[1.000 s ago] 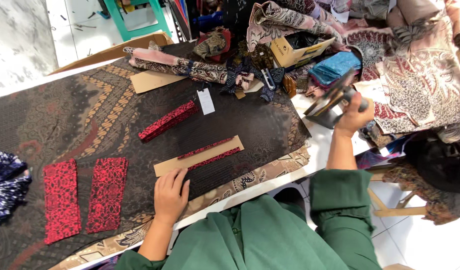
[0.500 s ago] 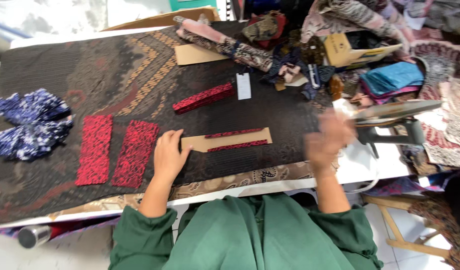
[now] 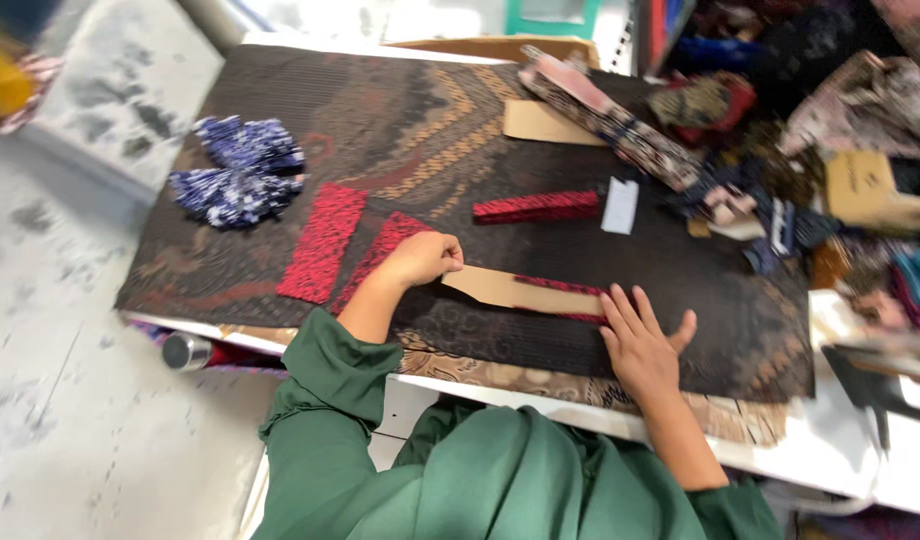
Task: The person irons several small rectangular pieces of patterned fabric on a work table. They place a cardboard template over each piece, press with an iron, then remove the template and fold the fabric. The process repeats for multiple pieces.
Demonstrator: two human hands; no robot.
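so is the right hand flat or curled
Flat: the right hand lies palm down, fingers spread, on the card strip's end. The left hand is curled.

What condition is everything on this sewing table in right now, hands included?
left hand: curled, gripping the card's left end
right hand: flat, fingers spread on the card's right end
cardboard strip: lying flat, pinned by both hands
red fabric strips: lying along the card
red panels: flat, side by side
folded red piece: folded, untouched
blue fabric: bunched

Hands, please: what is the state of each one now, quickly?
Left hand: curled shut, gripping the left end of the tan card strip.
Right hand: open, flat, fingers spread, pressing on the strip's right end.
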